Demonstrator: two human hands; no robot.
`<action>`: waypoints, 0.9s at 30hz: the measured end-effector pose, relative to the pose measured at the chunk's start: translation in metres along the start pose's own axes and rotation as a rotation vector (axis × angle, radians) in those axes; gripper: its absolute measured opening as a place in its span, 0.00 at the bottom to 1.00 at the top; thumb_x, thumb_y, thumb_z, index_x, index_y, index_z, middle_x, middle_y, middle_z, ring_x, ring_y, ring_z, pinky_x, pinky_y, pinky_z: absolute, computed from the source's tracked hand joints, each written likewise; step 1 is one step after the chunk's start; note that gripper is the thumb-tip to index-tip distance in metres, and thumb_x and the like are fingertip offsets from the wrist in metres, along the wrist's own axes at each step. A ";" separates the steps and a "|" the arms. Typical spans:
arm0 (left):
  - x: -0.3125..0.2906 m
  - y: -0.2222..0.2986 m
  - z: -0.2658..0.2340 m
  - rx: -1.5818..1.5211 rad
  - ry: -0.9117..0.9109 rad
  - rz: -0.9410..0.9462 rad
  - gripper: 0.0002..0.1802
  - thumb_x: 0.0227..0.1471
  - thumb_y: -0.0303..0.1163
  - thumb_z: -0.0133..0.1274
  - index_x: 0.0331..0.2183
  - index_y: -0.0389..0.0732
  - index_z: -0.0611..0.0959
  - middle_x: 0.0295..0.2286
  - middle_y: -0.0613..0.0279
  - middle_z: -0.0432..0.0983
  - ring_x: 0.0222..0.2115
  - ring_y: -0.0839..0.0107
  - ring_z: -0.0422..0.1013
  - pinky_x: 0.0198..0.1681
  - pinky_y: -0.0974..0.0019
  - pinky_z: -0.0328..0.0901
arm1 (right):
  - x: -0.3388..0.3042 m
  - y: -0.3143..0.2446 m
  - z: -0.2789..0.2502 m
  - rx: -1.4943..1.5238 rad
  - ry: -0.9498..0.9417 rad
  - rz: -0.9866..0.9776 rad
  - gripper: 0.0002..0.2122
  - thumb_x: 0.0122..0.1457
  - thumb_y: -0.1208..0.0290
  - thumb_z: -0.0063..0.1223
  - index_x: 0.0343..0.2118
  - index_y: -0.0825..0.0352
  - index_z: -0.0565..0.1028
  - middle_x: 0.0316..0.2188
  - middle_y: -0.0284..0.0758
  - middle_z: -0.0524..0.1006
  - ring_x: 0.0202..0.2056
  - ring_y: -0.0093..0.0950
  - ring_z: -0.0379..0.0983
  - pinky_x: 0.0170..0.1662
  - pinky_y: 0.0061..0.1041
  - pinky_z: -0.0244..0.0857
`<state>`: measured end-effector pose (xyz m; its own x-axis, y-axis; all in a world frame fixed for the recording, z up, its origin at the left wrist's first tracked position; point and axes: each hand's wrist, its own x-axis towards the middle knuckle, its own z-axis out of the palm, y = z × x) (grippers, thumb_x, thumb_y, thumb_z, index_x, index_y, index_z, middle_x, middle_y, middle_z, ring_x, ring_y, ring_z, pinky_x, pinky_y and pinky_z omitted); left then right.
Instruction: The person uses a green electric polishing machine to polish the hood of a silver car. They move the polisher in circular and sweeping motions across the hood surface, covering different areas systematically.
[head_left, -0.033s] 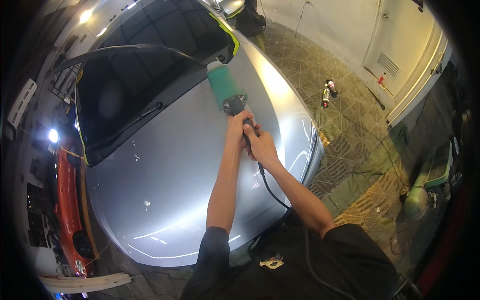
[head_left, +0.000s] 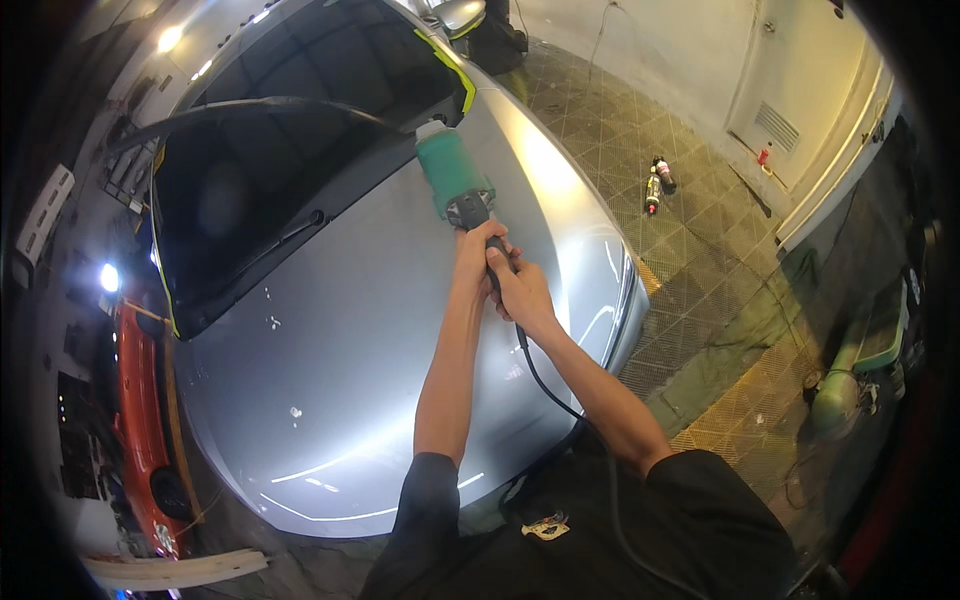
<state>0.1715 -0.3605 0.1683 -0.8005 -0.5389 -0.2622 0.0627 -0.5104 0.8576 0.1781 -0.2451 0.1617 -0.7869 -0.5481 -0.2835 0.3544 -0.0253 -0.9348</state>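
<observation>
Both of my hands are closed on the dark rear handle of a green power tool that looks like a car polisher (head_left: 453, 170). My left hand (head_left: 474, 250) wraps the handle close to the green body. Just behind it, my right hand (head_left: 526, 297) grips the handle's end with the thumb along the top. A black power cord (head_left: 541, 381) runs from the handle back under my right forearm. The tool is over the silver car hood (head_left: 350, 340), near the windshield's lower corner. Its working end is hidden beneath the body.
The dark windshield (head_left: 300, 150) is edged with yellow-green tape (head_left: 466, 88), and a wiper (head_left: 290, 235) lies along its base. A black hose-like band (head_left: 250, 104) arches over the glass. Bottles (head_left: 656, 185) rest on the grid floor at right. A red car (head_left: 143, 400) stands at left.
</observation>
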 end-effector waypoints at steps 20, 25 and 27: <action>-0.004 0.004 -0.034 0.120 -0.018 -0.117 0.09 0.48 0.28 0.57 0.29 0.39 0.72 0.21 0.60 0.70 0.20 0.68 0.70 0.31 0.60 0.73 | -0.017 0.020 0.033 0.001 0.115 -0.099 0.28 0.66 0.47 0.51 0.34 0.76 0.79 0.23 0.47 0.80 0.29 0.40 0.81 0.34 0.36 0.71; -0.066 -0.021 -0.033 0.099 -0.092 -0.166 0.19 0.46 0.24 0.58 0.39 0.38 0.67 0.25 0.58 0.69 0.19 0.68 0.71 0.30 0.55 0.77 | -0.079 0.047 0.016 -0.039 0.134 -0.049 0.27 0.66 0.47 0.52 0.33 0.75 0.78 0.20 0.40 0.79 0.23 0.30 0.78 0.28 0.32 0.69; -0.106 -0.035 -0.033 0.116 -0.120 -0.114 0.14 0.47 0.25 0.58 0.35 0.36 0.71 0.21 0.59 0.70 0.20 0.67 0.72 0.31 0.56 0.76 | -0.116 0.061 0.011 0.033 0.126 -0.024 0.26 0.67 0.46 0.52 0.33 0.73 0.77 0.18 0.36 0.77 0.19 0.26 0.74 0.23 0.29 0.66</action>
<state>0.2737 -0.3077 0.1512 -0.8643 -0.3950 -0.3115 -0.0954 -0.4793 0.8724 0.2969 -0.1924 0.1402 -0.8517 -0.4377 -0.2881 0.3498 -0.0655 -0.9345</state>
